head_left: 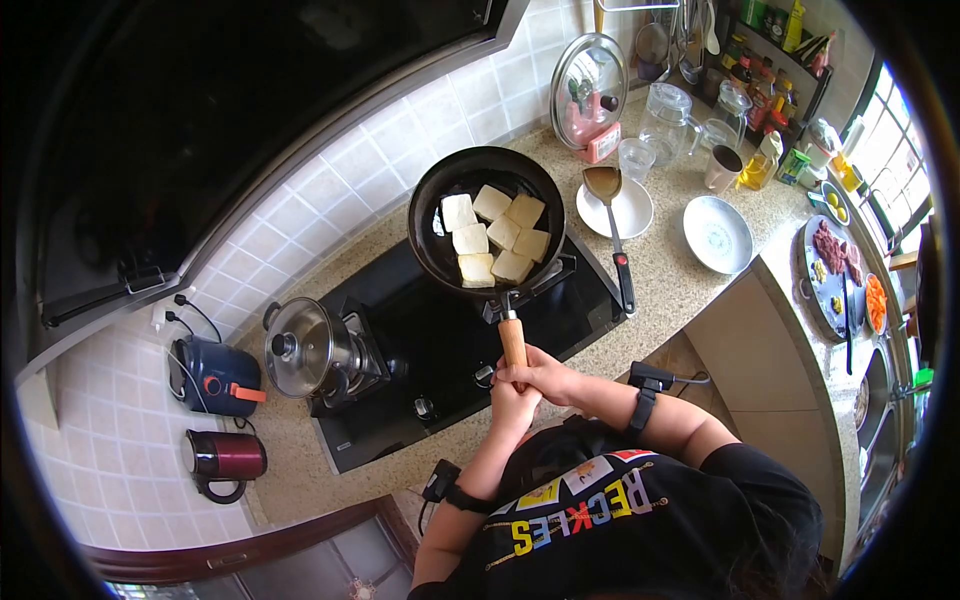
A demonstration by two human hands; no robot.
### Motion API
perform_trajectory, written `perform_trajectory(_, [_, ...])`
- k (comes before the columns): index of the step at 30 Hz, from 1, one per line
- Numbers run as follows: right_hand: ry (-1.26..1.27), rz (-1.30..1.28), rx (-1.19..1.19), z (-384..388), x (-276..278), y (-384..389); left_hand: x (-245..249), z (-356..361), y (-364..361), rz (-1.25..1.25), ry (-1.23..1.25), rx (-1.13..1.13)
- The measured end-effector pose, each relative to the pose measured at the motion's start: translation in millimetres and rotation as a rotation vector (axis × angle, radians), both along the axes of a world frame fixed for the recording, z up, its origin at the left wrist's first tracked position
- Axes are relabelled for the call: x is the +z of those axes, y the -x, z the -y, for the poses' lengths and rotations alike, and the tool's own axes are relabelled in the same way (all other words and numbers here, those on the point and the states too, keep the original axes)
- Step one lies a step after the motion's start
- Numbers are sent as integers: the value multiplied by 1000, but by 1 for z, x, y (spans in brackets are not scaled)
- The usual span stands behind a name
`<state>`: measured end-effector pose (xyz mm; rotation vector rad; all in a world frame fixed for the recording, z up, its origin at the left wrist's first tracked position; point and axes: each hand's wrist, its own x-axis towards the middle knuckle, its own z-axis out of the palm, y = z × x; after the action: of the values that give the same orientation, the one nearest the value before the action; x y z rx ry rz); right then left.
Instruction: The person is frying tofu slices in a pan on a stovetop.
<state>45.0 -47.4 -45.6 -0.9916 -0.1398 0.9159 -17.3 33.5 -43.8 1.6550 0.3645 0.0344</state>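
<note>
Both my hands are wrapped round the wooden handle [512, 340] of a black frying pan [427, 215]. My right hand [546, 374] grips near the handle's end, and my left hand [514, 406] closes just below, against it. Several pale square slices of what looks like tofu [470, 239] lie in the pan, some overlapping. The pan is over the right side of the black gas hob [440, 350]. To its right, a spatula [612, 225] with a black handle rests across a white plate [640, 208].
A lidded steel pot [303, 347] stands on the left burner. Further left are a dark blue appliance [222, 378] and a red kettle [232, 454]. A white bowl [718, 235], glass jugs [665, 118], an oil bottle [762, 162] and a tray of raw meat [818, 285] occupy the right counter.
</note>
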Motion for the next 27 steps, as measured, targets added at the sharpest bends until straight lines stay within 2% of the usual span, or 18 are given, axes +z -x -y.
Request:
perform_trajectory(1, [-3,-8,14,-1,2,-2,17,1,-1,-83,99,15])
perform_trajectory(5, [9,39,-10,-5,24,-6,48,-5,-7,-86,281,24])
perform_trajectory(8, [13,-23,43,-9,39,-9,65,-14,-5,-165,302,-28])
perform_trajectory(15, [-140,-114,67,-16,61,8,101,-17,8,-141,203,-13])
perform_trajectory(19, [-191,-159,41,-21,56,9,104,-19,8,-126,88,-45])
perform_trajectory(21, [-217,-182,99,-19,58,7,107,-19,7,-146,74,-40])
perform_trajectory(27, [-245,-188,74,-20,55,7,109,-16,5,-178,42,-30])
